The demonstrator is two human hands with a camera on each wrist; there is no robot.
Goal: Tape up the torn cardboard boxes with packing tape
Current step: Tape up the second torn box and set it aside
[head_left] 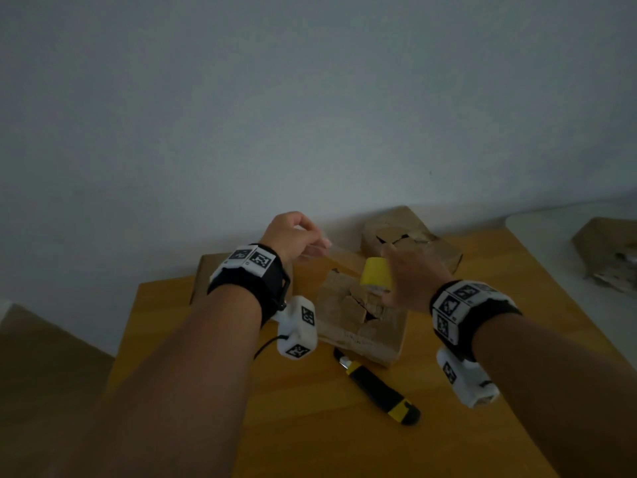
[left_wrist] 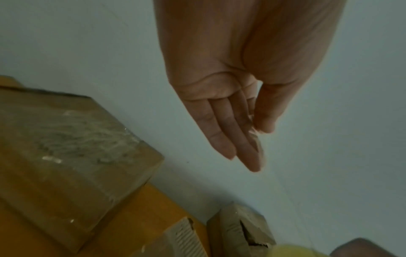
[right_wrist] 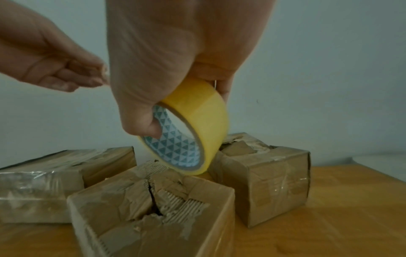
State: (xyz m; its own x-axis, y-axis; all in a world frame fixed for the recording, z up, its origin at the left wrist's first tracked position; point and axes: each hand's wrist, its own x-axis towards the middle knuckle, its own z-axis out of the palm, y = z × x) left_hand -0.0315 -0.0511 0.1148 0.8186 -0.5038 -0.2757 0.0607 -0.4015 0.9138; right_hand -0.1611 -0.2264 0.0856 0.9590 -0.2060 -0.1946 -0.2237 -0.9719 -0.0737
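Head view alone gives me the utility knife (head_left: 376, 388) on the wooden table (head_left: 310, 426); the right wrist view alone shows the tape roll (right_wrist: 193, 125) core's triangle print. My right hand (right_wrist: 175, 52) grips the roll — thumb inside the core, fingers over the rim — just above the torn box (right_wrist: 151, 205). My left hand (head_left: 293, 236) pinches the clear tape end (head_left: 322, 248) between thumb and near-straight fingers.

Both forearms reach forward, each wrist wrapped in a black band with white marker blocks. The left hand (head_left: 293, 236) is raised, thumb and fingertips pinched together on a strip end. The right hand (head_left: 412, 276), lower and beside it, curls thumb and fingers round a roll.
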